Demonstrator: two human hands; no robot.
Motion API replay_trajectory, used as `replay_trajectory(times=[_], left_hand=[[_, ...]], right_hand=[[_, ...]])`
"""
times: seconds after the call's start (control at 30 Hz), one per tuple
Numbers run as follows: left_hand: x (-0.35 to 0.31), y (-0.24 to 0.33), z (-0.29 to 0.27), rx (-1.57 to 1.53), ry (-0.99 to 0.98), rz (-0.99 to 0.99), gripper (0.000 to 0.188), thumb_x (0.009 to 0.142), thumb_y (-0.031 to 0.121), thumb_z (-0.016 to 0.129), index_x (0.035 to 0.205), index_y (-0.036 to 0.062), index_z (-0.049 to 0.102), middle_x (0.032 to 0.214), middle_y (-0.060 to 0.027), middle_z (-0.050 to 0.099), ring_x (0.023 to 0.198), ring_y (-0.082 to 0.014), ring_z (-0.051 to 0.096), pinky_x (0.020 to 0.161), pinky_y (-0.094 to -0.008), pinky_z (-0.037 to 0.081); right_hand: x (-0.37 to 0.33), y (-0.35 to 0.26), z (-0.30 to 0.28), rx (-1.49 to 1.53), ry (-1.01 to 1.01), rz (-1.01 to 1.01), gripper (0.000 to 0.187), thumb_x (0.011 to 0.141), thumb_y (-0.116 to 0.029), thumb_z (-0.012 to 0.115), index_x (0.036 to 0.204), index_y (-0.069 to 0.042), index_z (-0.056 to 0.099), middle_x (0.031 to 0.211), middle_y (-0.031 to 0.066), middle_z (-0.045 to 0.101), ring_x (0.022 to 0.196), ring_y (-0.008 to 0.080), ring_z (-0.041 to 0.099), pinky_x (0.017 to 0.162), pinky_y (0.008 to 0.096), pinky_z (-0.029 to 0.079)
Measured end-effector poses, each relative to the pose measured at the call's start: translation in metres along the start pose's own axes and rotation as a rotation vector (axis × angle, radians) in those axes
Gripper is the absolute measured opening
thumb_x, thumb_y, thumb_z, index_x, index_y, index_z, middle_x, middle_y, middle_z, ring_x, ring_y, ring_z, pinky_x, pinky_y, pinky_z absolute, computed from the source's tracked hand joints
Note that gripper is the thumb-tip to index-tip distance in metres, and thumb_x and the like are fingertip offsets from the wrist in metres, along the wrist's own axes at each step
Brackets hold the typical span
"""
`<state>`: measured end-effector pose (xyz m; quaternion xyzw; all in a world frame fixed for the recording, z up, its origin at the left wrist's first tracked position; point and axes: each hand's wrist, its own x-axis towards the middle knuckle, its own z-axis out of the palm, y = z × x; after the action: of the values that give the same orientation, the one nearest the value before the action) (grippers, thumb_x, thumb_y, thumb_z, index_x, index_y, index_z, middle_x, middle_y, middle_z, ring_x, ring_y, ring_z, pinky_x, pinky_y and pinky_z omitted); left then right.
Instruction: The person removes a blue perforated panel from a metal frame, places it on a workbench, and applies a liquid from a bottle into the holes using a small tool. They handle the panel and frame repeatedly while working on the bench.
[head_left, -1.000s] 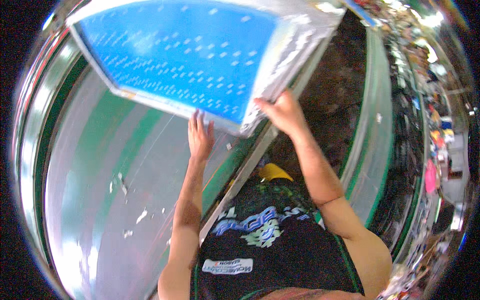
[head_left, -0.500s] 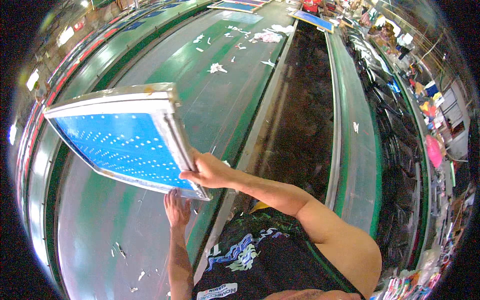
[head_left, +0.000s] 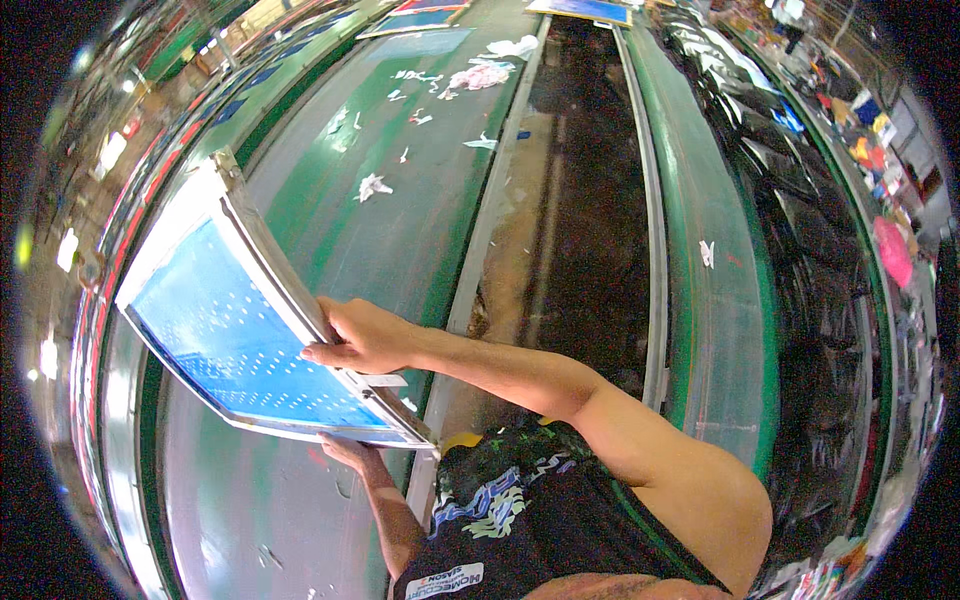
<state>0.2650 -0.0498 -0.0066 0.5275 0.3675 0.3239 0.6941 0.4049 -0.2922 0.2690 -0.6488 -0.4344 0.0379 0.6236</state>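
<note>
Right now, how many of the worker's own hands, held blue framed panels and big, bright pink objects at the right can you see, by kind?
Own hands: 2, the left hand and the right hand
Held blue framed panel: 1
Bright pink object: 1
Total: 4

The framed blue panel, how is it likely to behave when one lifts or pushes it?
The framed blue panel is probably stiff, because a pale frame borders it. It might tip, being broad and held by its side in the right grip. Its sheet-like blue face may be fragile.
</note>
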Motion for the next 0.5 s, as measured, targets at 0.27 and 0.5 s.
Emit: replay_trajectory(times=[0.27, 0.5], left_hand=[[-0.025, 0.038, 0.159, 0.036, -0.011, 0.159, 0.070, 0.108, 0.037, 0.056, 0.151, -0.0100, 0.029, 0.147, -0.0286, 0.043, 0.125, -0.0348, 0.053, 0.105, -0.0496, 0.047], [0.026, 0.043, 0.350, 0.142, -0.199, 0.448, 0.074, 0.107, 0.024, 0.062, 0.158, -0.0069, 0.020, 0.154, -0.0275, 0.036, 0.138, -0.0343, 0.041, 0.118, -0.0465, 0.034]], right_hand=[[-0.044, 0.062, -0.154, 0.199, 0.220, 0.223, 0.048, 0.095, -0.037, 0.077, 0.121, -0.003, 0.056, 0.080, 0.0013, 0.067, 0.066, 0.0145, 0.064, 0.058, 0.0322, 0.052], [-0.113, 0.172, -0.308, 0.498, 0.163, 0.590, 0.051, 0.088, -0.035, 0.086, 0.121, -0.003, 0.063, 0.108, 0.0036, 0.069, 0.095, 0.0149, 0.065, 0.080, 0.0295, 0.054]])
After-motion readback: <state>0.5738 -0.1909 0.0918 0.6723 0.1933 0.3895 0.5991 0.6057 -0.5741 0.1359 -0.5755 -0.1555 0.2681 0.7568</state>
